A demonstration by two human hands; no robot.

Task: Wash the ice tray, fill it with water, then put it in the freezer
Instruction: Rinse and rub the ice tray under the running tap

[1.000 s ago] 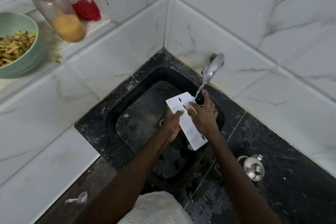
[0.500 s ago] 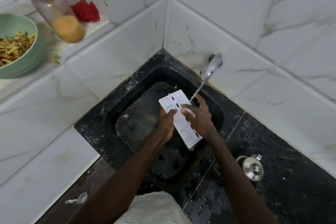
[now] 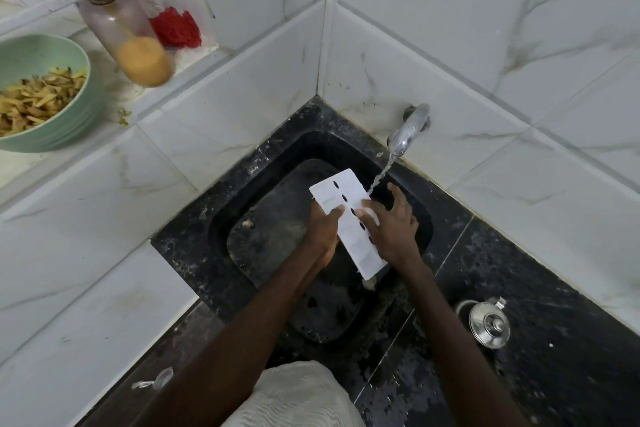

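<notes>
Head view. Held the tray (image 3: 355,248) low over the sink (image 3: 270,243), tilted, long axis running from far-left to near-right, flat white face with a row of dark holes turned up. Clasped its left edge with the left grip (image 3: 322,230), thumb over the face, fingers hidden beneath. Laid the right grip (image 3: 396,229) on the right side, released: fingers straight and spread past the edge, thumb flat on the face, something pale under it, too blurred to name. Ran the tap (image 3: 408,130) open; sent a thin stream (image 3: 379,177) down at the tray's far right edge, just beside the right grip. Left on the ledge (image 3: 204,55) at far left: a green bowl (image 3: 79,121) of peelings, a bottle (image 3: 128,42) part full of orange liquid, a red scrubber (image 3: 175,28) behind. Left on the wet black counter (image 3: 554,340) to the right: a steel lid (image 3: 488,324), well apart from the sink.

Judged to be at the washing step, filling and freezer not yet begun.

Could slip: wet plastic, held firmly on one side only and pushed on from the other; would drop onto the gritty sink floor and need washing over. Could miss most of the face, with the stream landing at the edge only. Could splash off the tilted face onto the counter. Would not fill this way up, should the cups open downward; cannot tell from here.
</notes>
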